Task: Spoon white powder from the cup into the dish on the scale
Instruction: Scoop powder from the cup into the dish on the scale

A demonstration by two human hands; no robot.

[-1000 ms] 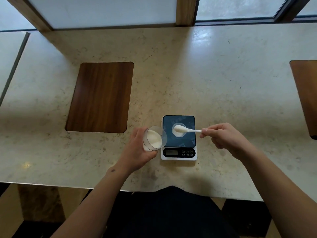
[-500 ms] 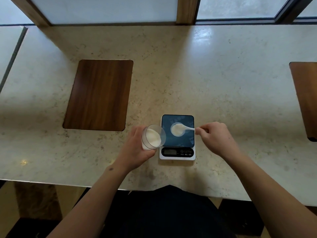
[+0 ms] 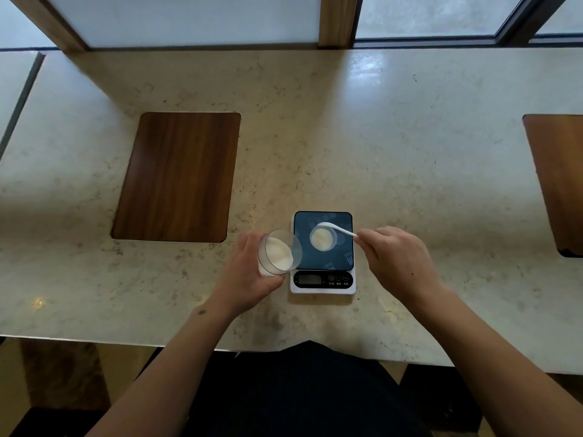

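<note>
The right hand (image 3: 399,261) pinches the tail of the white spoon (image 3: 339,229) between thumb and fingertips, the other fingers curled in. Half a second ago the spoon's bowl lay across the middle of the dish; now it has swung to the far rim and sits at the dish's (image 3: 323,238) upper edge, the handle slanting back to the hand. The bowl looks tipped or emptied, though it is too small to tell whether any powder clings to it. The dish shows a pale layer of white powder (image 3: 321,238) across its floor, so this spoonful has probably been delivered.

The dish rests on the dark platform of the scale (image 3: 323,252), which stands on the worktop (image 3: 410,152); its display is too small to read.

The left hand (image 3: 249,272) is wrapped around the clear cup (image 3: 279,252), holding it tilted with its mouth toward the scale, just beside the scale's left edge, much as it was a second ago. Plenty of powder remains inside.

The likely next move is carrying the spoon back across to the cup for another scoop, unless the reading already suffices.
</note>
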